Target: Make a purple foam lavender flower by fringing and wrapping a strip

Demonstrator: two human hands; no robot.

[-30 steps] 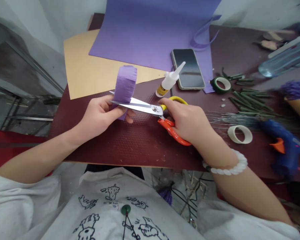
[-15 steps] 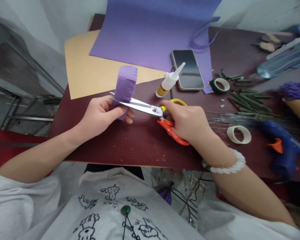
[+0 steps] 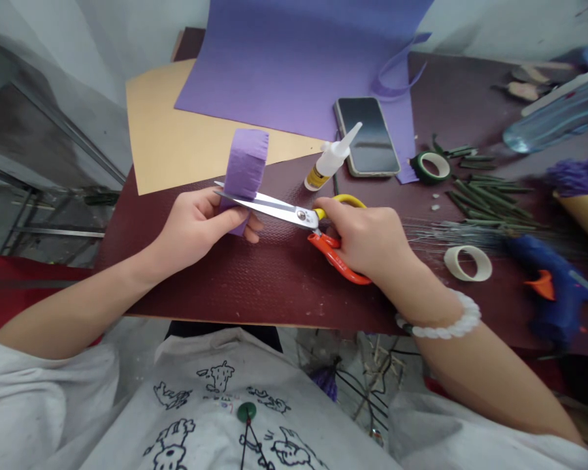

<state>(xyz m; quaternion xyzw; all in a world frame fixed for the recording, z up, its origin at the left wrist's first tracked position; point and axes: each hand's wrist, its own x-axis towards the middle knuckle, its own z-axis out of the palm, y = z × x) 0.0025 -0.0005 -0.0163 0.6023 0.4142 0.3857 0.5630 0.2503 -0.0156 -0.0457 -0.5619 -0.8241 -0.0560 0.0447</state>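
Observation:
My left hand (image 3: 200, 219) pinches a purple paper strip (image 3: 246, 160) between thumb and fingers. The strip stands up and curls over, and its right edge carries fine fringe cuts. Closed around the handles of a pair of scissors (image 3: 289, 212), one yellow and one red-orange, is my right hand (image 3: 370, 238). The slightly parted blades lie across the strip just above my left thumb, with the tips beyond its left edge. A small white glue bottle (image 3: 326, 164) with a pointed nozzle stands just behind the scissors.
Purple paper (image 3: 284, 65) and tan paper (image 3: 161, 130) lie at the back. A phone (image 3: 370, 137), green tape (image 3: 419, 171), green stem pieces (image 3: 487, 199), thin wires (image 3: 436, 234), a white tape roll (image 3: 468, 277) and a blue glue gun (image 3: 563, 287) occupy the right side.

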